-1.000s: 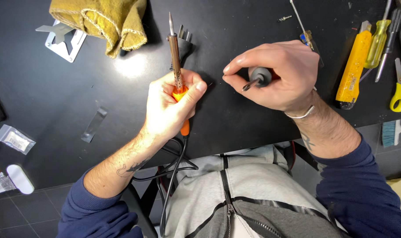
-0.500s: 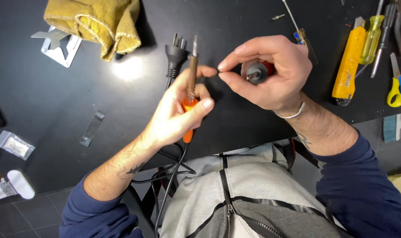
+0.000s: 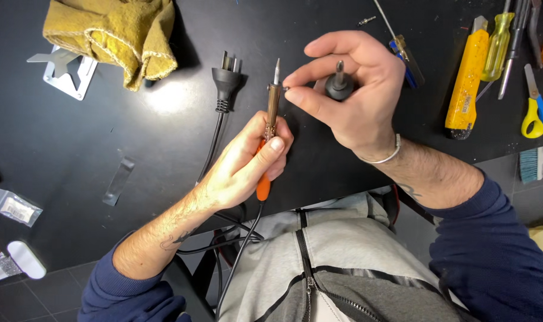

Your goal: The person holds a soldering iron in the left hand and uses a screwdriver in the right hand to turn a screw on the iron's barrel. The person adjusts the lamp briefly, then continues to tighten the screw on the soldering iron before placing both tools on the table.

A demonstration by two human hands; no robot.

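Two bare hands work above a black surface (image 3: 164,137), and the soldering iron (image 3: 270,122) serves as the landmark between them. The left hand (image 3: 247,164) is wrapped around the iron's orange grip, thumb pressed along the top, so the brown barrel and its pointed metal tip stand up and away from the person. The iron's black cord runs from the lower end of the grip down toward the person's lap. Just right of the iron's barrel, the right hand (image 3: 352,89) pinches something very small between thumb and forefinger, right against the barrel near its upper end; what that small piece is cannot be told. The same hand cradles a stubby black screwdriver (image 3: 339,83) in its curled fingers, the short metal shaft pointing up. Left of the iron and near it lies a black power plug (image 3: 226,80) with its prongs pointing away and its cord trailing back toward the person. Further left, well apart from the iron, a yellow cloth (image 3: 113,33) lies bunched over a flat metal bracket (image 3: 59,68). Far to the right of the iron lie a yellow utility knife (image 3: 467,77), a yellow-green screwdriver (image 3: 497,45) just beside it, and scissors (image 3: 537,107) with yellow and blue handles at the edge of view.
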